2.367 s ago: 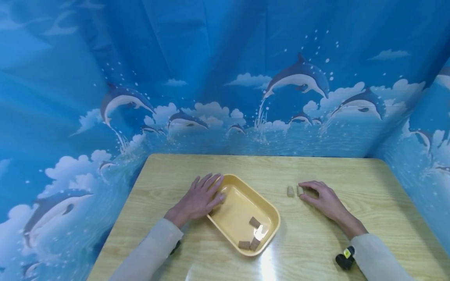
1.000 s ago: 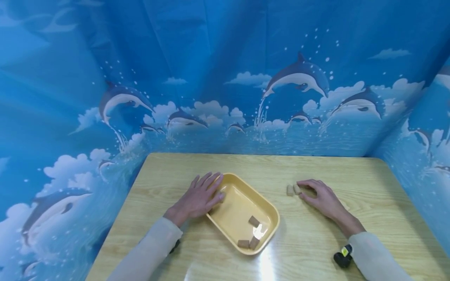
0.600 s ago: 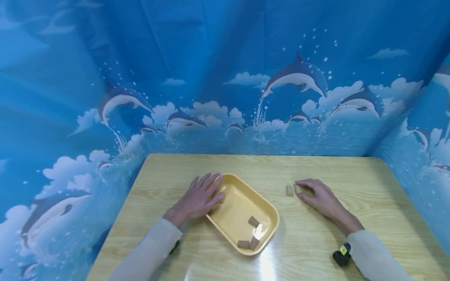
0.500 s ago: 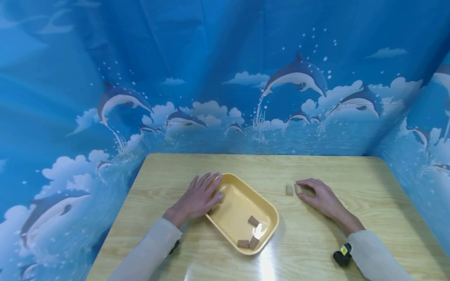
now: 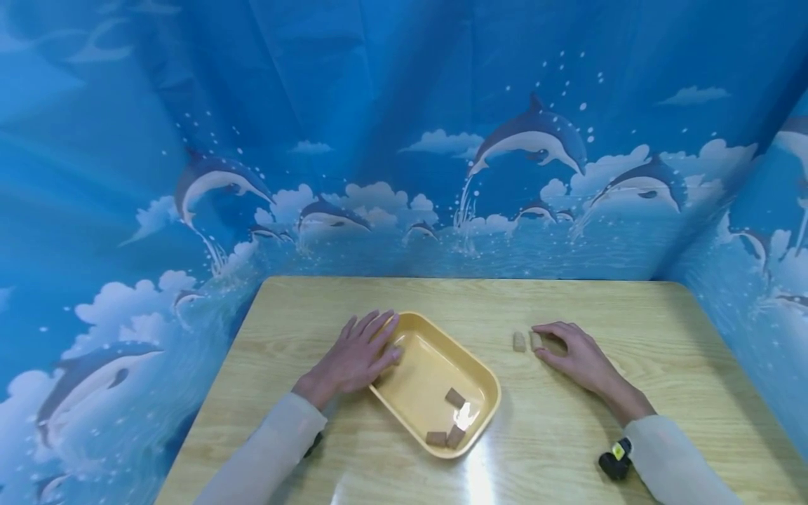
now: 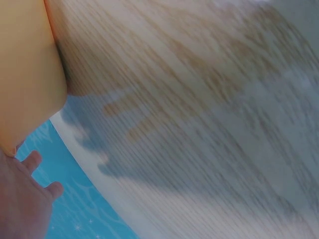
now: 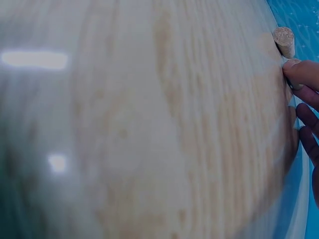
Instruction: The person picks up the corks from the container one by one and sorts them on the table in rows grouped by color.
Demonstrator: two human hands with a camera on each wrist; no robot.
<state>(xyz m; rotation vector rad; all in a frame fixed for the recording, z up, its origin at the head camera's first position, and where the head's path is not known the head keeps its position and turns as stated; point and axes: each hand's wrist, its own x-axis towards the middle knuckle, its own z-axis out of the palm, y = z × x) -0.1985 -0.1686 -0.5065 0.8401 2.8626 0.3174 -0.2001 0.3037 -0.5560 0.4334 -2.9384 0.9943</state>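
My right hand point(image 5: 577, 356) pinches a light cork stopper point(image 5: 536, 341) between thumb and index finger at the right of the table. Just left of it a second cork stopper point(image 5: 519, 341) stands by itself. In the right wrist view, the thumb and fingers point(image 7: 305, 74) are at the held cork, with the other cork point(image 7: 284, 41) beyond it. My left hand point(image 5: 350, 361) rests over the left corner of a yellow tray point(image 5: 463, 347), fingers spread and thumb inside the rim. Three brown corks point(image 5: 455, 398) lie at the tray's near end.
The wood-grain table point(image 5: 606, 308) is backed by a blue dolphin-print curtain point(image 5: 391, 140) at its far edge and sides. A black wrist device point(image 5: 614, 463) sits at the right sleeve. Light glares off the tabletop near the tray.
The right-hand cork tilted toward its neighbour about a second ago, then straightened, leaving a small gap between them. My left hand and the tray have stayed in place.
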